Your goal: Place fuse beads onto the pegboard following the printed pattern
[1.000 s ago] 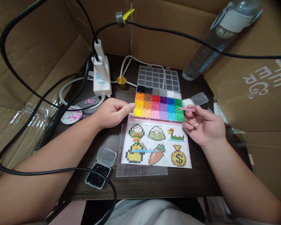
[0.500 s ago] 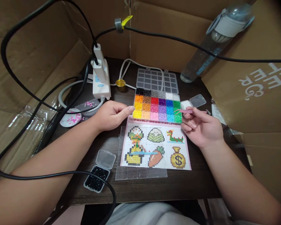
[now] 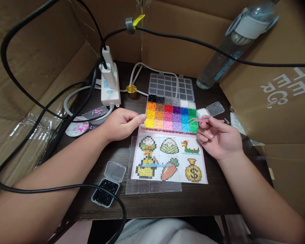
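My left hand [image 3: 123,124] is closed at the left edge of a bead box [image 3: 171,131], thumb over its rim; the other fingers are curled and partly hidden. Small beads sorted by colour fill the compartments. My right hand [image 3: 218,137] pinches pink tweezers [image 3: 205,120], whose bent tips point left over the blue and green compartments at the box's right side. I cannot make out a bead in the tips. In front of the box lies a bead pattern sheet [image 3: 193,150] with pixel pictures. A clear pegboard [image 3: 155,187] with part-laid beads, including a blue row, overlaps its left part.
Front left, a small open case of black beads [image 3: 105,193] sits under a black cable [image 3: 66,187]. A white dish [image 3: 77,127] with pink beads, a power strip [image 3: 109,96] and a gold tin [image 3: 131,91] stand farther back. A bottle [image 3: 223,61] leans right; cardboard walls surround the table.
Almost nothing differs. Both hands keep their places, and the tweezers stay over the right side of the bead box. The whole view has shifted very slightly.
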`<state>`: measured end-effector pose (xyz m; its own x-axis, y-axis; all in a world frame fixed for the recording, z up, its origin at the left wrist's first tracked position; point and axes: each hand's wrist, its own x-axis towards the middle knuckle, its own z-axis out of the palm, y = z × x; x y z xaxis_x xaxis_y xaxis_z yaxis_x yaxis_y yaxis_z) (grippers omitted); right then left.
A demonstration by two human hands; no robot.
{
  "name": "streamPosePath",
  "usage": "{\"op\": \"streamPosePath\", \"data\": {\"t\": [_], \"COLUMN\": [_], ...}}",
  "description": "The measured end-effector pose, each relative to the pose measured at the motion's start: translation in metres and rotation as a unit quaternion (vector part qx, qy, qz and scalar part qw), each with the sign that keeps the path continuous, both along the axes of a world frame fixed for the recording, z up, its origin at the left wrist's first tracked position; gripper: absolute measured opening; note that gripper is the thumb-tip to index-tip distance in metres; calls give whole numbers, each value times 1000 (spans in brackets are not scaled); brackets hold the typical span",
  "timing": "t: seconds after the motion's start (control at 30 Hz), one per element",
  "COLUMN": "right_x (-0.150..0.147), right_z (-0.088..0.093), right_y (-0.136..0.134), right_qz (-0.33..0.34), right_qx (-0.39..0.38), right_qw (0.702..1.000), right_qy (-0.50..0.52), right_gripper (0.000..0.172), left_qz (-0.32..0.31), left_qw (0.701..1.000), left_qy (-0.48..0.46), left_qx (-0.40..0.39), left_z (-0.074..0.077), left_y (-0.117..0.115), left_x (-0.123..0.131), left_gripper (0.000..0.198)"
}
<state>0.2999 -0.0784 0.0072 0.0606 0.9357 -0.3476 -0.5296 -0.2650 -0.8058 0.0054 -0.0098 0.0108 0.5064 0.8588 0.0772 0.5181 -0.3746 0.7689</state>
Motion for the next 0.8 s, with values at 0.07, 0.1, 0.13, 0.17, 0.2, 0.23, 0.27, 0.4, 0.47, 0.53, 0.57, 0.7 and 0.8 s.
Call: {"op": "streamPosePath", "data": {"t": [0.07,0.1,0.13,0.17,0.2,0.23,0.27,0.4,0.47,0.53,0.57,0.7,0.8], "right_x": [0,0,0,-1,-1,-1,-1,0,1,1,1,0,0], "right_z": [0,0,0,0,0,0,0,-1,-2,-2,-2,-1,-1], "right_y": [0,0,0,0,0,1,1,1,0,0,0,1,1], "right_qz": [-5,-7,-8,-8,-8,-7,-5,-2,2,8,10,17,24], "right_qx": [-6,-8,-10,-12,-13,-13,-13,-8,-6,-1,1,11,18], "right_qw": [1000,1000,1000,1000,1000,1000,1000,1000,1000,1000,1000,1000,999], "right_qy": [4,7,9,11,13,15,16,16,12,3,-3,-23,-36], "right_gripper": [1,2,2,2,3,3,3,4,5,5,4,5,5], "left_qz": [-1,-2,-2,-2,-2,-2,-1,0,-1,-2,-2,-4,-6], "left_qw": [1000,1000,1000,1000,1000,1000,1000,1000,1000,1000,1000,1000,1000], "left_qy": [1,2,4,5,6,7,7,6,6,6,5,-2,-6], "left_qx": [0,1,2,4,5,5,5,3,3,6,7,13,15], "left_z": [0,0,-1,-1,-1,-1,-1,0,0,0,-1,-2,-1], "left_y": [0,0,0,0,0,0,0,0,0,0,0,0,0], "left_x": [0,0,0,0,0,0,0,0,0,0,0,0,0], "left_gripper": [45,45,45,45,45,46,46,46,46,46,46,47,47]}}
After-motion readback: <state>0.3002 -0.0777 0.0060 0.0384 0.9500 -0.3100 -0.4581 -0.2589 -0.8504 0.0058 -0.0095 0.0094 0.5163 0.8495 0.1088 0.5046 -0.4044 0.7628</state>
